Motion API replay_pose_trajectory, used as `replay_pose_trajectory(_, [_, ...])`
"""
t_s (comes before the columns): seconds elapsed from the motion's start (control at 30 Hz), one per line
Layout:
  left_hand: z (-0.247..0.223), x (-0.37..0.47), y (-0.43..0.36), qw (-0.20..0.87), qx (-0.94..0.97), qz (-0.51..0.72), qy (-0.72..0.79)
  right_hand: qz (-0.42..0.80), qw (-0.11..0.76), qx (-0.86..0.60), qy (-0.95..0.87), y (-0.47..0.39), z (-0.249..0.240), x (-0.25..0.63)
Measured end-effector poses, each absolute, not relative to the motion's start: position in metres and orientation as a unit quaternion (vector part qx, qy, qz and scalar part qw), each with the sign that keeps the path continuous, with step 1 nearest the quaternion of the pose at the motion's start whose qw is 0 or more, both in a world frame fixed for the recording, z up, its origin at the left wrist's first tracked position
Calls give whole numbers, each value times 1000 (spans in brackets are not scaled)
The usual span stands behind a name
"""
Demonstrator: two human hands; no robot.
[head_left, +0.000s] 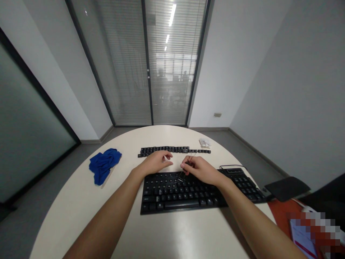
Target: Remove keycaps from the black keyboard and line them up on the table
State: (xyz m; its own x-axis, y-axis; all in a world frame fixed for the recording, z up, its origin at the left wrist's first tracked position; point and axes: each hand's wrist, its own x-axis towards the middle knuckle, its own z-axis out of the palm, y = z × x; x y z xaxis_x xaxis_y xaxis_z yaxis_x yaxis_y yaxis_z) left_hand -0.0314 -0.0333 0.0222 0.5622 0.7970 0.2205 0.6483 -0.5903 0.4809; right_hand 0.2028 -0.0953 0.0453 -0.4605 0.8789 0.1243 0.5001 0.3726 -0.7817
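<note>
On the near tabletop [67, 205]: black keyboard [183, 205].
At left, your left hand [156, 161] has thumb and fingers parted, apparently empty; ideally, steady the keyboard with it. At right, your right hand [201, 169] pinches a wire tool [182, 176] at the far keys [164, 182]; best held upright.

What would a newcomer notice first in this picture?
On the left of the pale table, the blue cloth stands out first. Next comes the black keyboard in front, with loose keycaps lined up beyond it. Over the keyboard, the right hand holds a small wire tool.
</note>
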Motion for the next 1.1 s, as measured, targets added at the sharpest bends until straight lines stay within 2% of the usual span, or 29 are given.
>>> replay_pose_trajectory(0.1, [26,-28,-47,324,865,147,355,372,265,-425,-781,-96,44,203])
replay_pose_trajectory(0.2, [27,-29,-56,358,863,116,338,395,255,-410,-782,-98,46,202])
replay_pose_trajectory(0.37, [25,-31,-59,356,862,115,342,382,228,-411,-796,-104,54,198])
replay_pose_trajectory(0.53, [25,-28,-59,341,863,104,359,318,195,-409,-833,-110,56,191])
replay_pose_trajectory(0.77, [35,-33,-63,297,864,71,400,276,187,-389,-859,-114,58,182])
replay_pose_trajectory(0.9, [36,-34,-65,284,864,74,408,296,212,-400,-841,-112,57,184])
replay_pose_trajectory(1.1, [37,-33,-68,300,882,82,354,400,260,-393,-786,-105,48,189])
